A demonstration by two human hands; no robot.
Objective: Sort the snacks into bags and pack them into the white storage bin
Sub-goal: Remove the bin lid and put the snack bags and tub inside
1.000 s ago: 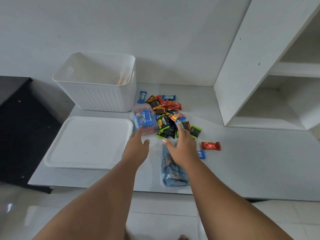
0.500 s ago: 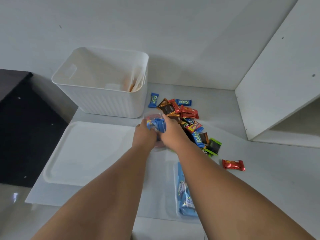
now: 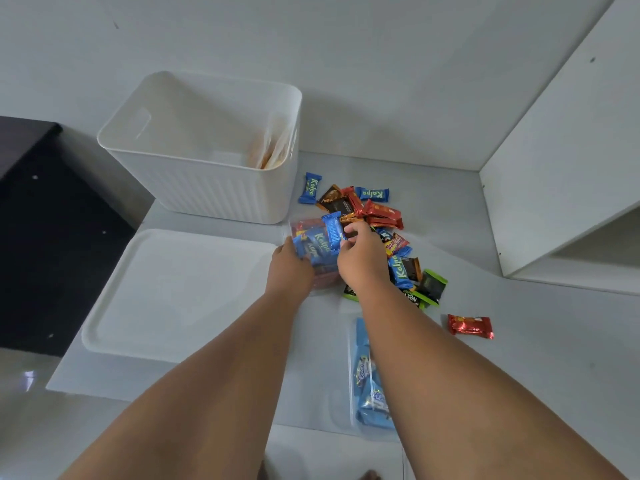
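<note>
A clear bag of blue Kalpa snacks stands beside the bin's front right corner. My left hand grips its left side. My right hand pinches a blue wrapped snack at the bag's mouth. A pile of mixed snacks in blue, red, brown and green wrappers lies just right of my hands. The white storage bin stands behind, with a bag of orange snacks leaning inside its right wall. A second clear bag of light blue snacks lies near the table's front edge, partly under my right forearm.
The bin's white lid lies flat to the left of my hands. One red snack lies alone on the right. A white shelf unit rises at the right. A dark cabinet stands left of the table.
Both hands moved forward from the table to the bag of blue snacks. My left hand took hold of the bag and my right hand now pinches a blue snack at its mouth.
</note>
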